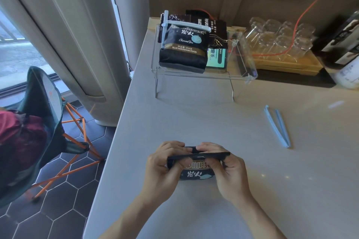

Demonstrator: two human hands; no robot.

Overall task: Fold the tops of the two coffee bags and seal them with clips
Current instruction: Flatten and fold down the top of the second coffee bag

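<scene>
A black coffee bag (196,173) stands on the counter near the front edge. My left hand (165,169) and my right hand (225,169) both pinch its top, which is bent over into a flat dark strip. Most of the bag's body is hidden behind my fingers. A light blue clip (278,127) lies open on the counter, to the right and apart from my hands. A second black coffee bag (184,48) stands on the clear shelf at the back, with a white clip (186,25) shut across its folded top.
The clear acrylic shelf (204,75) also holds another dark packet (217,31) and a green box (216,58). Several upturned glasses (279,37) sit on a wooden tray at the back right. The counter's left edge (116,132) drops to a floor with a folding chair (44,114).
</scene>
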